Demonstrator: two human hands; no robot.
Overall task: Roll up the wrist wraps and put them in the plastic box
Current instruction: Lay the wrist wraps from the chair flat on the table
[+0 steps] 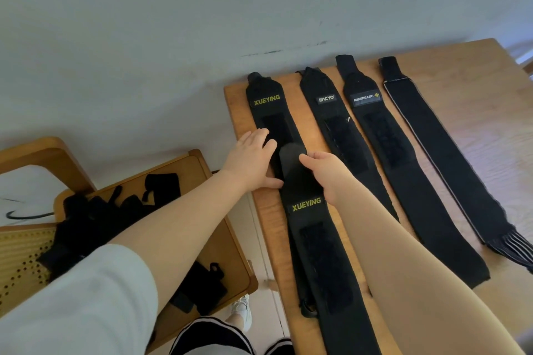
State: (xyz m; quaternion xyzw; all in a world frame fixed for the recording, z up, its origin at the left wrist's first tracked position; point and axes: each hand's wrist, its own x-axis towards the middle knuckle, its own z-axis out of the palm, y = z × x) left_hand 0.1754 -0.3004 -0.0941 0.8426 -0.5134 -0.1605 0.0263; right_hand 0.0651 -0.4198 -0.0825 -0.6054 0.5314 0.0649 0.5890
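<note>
Several black wrist wraps lie flat, side by side, on a wooden table (476, 89). At the left, a wrap marked XUEYING (266, 101) lies at the back. A second XUEYING wrap (314, 228) overlaps its near end. My left hand (251, 161) rests flat on the left edge of these two, fingers straight and thumb against the near wrap. My right hand (326, 176) curls its fingers over the rounded top end of the near wrap and holds it. No plastic box is in view.
Three more black wraps (328, 101) (366, 98) (427, 124) lie to the right, the last with a fringed end. A wooden chair (202, 170) at the left carries a pile of black straps (95, 219). A white wall is behind.
</note>
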